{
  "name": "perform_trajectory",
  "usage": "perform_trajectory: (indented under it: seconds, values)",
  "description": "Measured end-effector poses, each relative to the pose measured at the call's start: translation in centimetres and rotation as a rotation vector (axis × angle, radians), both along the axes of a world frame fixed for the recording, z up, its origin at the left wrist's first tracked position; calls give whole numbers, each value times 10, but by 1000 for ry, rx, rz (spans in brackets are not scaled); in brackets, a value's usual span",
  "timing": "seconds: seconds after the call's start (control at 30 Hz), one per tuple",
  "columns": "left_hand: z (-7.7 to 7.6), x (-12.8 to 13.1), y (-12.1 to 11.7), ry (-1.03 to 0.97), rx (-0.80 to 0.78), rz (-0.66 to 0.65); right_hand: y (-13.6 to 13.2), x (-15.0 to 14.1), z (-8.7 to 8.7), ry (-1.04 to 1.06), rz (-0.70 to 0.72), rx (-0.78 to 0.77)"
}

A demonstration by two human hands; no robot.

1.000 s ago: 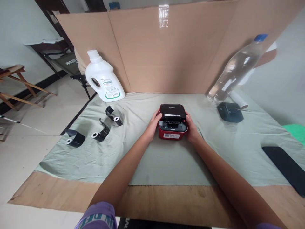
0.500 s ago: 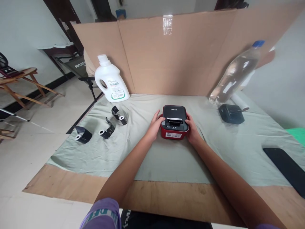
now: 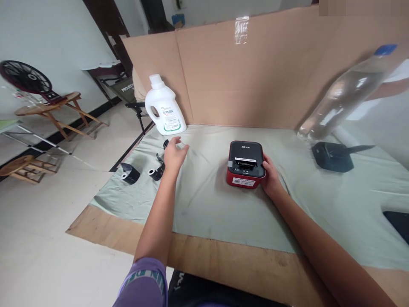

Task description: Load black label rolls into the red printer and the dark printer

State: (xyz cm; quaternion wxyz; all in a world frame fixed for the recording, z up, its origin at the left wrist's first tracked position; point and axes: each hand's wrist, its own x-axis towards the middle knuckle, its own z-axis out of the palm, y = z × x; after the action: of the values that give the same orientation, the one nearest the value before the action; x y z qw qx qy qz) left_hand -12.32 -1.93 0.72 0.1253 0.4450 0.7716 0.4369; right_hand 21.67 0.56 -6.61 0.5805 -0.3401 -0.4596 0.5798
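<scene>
A small red printer with a black lid [image 3: 245, 164] sits on the pale green cloth [image 3: 211, 200]; its lid is down. My right hand [image 3: 271, 177] grips the printer's right side. Over at the left, my left hand [image 3: 174, 154] hovers with fingers apart above several black-wrapped paper rolls; one roll [image 3: 156, 172] lies just beside the wrist, another [image 3: 129, 174] farther left, and a third peeks out behind the fingers.
A white detergent bottle [image 3: 164, 108] stands at the back left against the cardboard screen [image 3: 255, 72]. At the right are a leaning clear water bottle [image 3: 348, 96], a second black printer [image 3: 332, 155] and a dark phone [image 3: 399, 221]. Bare floor lies past the table's left edge.
The printer's lid went from raised to shut. My left hand let go of the printer and moved left over the paper rolls. The camera view turned leftward.
</scene>
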Motion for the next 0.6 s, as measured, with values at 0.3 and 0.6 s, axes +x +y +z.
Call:
perform_trajectory:
  seconds: [0.3, 0.6]
  values:
    - [-18, -23, -43, 453, -282, -78, 3, 1, -6, -9, -5, 13]
    - [-11, -16, -113, 385, -273, -234, 9, 2, -9, -31, -9, 11]
